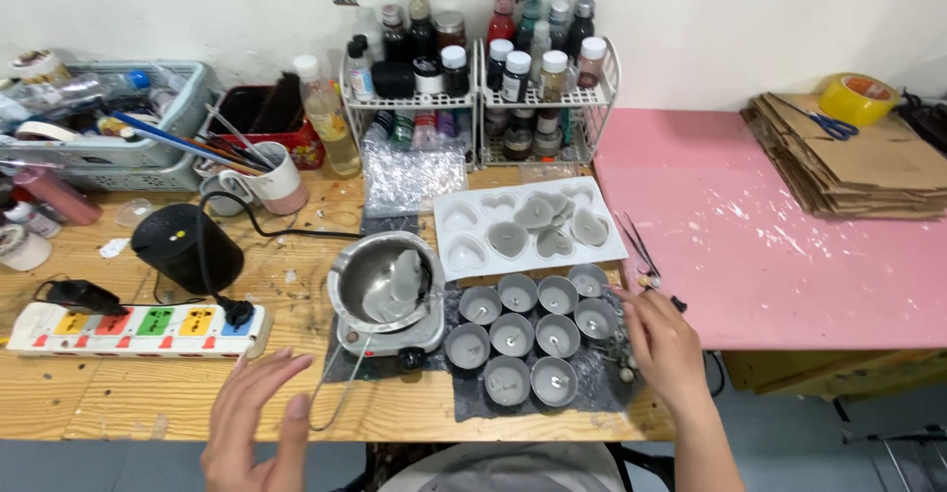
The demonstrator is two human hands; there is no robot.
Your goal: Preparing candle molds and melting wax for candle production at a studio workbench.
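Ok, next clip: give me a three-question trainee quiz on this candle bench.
1. True or false: the left hand is gripping the handle of the metal melting pot.
2. Which is closest to the right hand? A) tape roll B) round grey candle tins C) power strip
3. What shape are the cavities of the white mould tray?

Key
1. False: it hovers open, holding nothing.
2. B
3. Hearts.
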